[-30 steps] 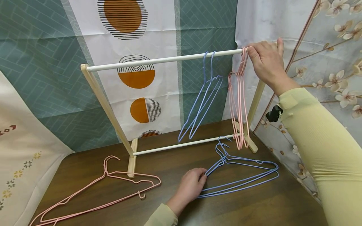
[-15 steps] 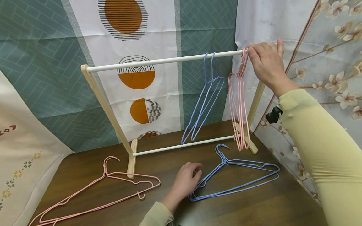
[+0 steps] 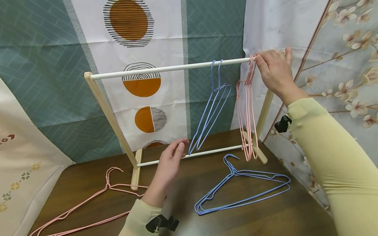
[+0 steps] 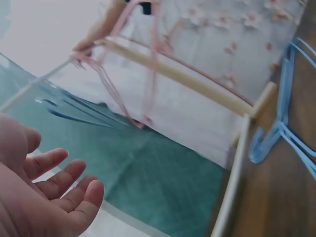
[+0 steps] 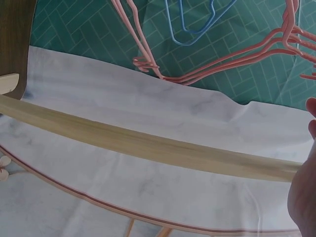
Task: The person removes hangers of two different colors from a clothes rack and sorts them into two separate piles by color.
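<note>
My right hand [image 3: 274, 70] grips the right top corner of a small clothes rack [image 3: 171, 68], thumb by the white rod. Several pink hangers [image 3: 249, 78] hang from the rod right beside that thumb. Farther left on it hang two blue hangers [image 3: 211, 78]. My left hand [image 3: 169, 164] is raised over the table in front of the lower bar, its fingers extended and nothing in it. In the left wrist view, the left palm [image 4: 44, 192] shows with its fingers loosely spread. Blue hangers [image 3: 233, 172] lie stacked on the table, right of the left hand.
Pink hangers [image 3: 108, 185] lie on the table at the left, partly hidden by the left forearm. The rack's wooden left post [image 3: 110, 116] stands on a foot near them. Patterned cloths [image 3: 215, 36] enclose the back and sides of the brown table [image 3: 189, 193].
My left hand has let go of the blue hangers on the table and risen up and left toward the rack. Those hangers shifted slightly toward the front left. The right hand stays on the rack.
</note>
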`<action>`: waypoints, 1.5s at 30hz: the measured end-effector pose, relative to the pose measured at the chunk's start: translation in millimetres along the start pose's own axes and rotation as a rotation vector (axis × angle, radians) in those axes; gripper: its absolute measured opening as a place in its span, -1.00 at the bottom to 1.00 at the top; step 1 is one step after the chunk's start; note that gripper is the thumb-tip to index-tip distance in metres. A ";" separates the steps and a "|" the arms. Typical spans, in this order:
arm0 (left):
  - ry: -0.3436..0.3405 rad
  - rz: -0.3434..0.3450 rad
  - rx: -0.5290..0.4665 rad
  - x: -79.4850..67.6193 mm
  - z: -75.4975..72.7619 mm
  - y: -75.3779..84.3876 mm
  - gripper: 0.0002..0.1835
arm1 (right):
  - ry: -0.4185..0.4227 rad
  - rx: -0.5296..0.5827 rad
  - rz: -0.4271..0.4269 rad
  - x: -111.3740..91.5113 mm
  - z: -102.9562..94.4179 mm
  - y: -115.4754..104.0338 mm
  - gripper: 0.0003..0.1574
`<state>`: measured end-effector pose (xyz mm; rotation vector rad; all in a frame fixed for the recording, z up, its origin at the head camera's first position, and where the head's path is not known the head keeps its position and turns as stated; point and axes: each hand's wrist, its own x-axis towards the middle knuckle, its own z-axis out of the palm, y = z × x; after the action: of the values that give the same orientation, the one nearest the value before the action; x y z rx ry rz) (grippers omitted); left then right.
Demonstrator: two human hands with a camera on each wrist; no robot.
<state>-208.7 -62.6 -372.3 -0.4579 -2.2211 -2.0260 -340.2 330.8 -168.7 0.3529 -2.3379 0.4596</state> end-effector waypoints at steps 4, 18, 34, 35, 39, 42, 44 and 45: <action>-0.025 0.040 -0.084 6.0 -1.4 20.4 -0.56 | -0.003 0.000 -0.004 -1.4 1.4 -1.1 -0.32; -0.067 0.025 -0.030 22.4 29.5 35.8 -0.50 | -0.027 -0.009 0.009 -9.0 7.7 2.0 -0.29; -0.012 0.024 -0.104 28.0 55.3 24.8 -0.50 | -0.021 -0.005 -0.001 -7.9 3.3 -4.8 -0.28; -0.011 0.021 -0.108 28.3 55.4 24.1 -0.52 | -0.021 -0.005 -0.002 -7.6 3.4 -5.5 -0.28; -0.008 0.050 -0.139 30.0 57.0 22.4 -0.58 | -0.013 -0.009 -0.004 -6.4 2.2 -5.9 -0.28; -0.002 0.067 -0.209 30.9 59.1 23.5 -0.61 | -0.005 -0.012 -0.003 -6.0 0.0 -5.4 -0.29; 0.008 0.077 -0.261 30.7 59.7 25.4 -0.64 | -0.005 -0.013 -0.002 -6.2 -1.6 -5.0 -0.29; 0.014 0.085 -0.279 30.2 59.7 27.2 -0.64 | -0.005 -0.014 -0.001 -6.3 -2.4 -4.8 -0.29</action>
<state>-222.0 2.7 -344.6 -0.5502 -1.8823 -2.2933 -332.5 328.2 -170.4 0.3486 -2.3448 0.4422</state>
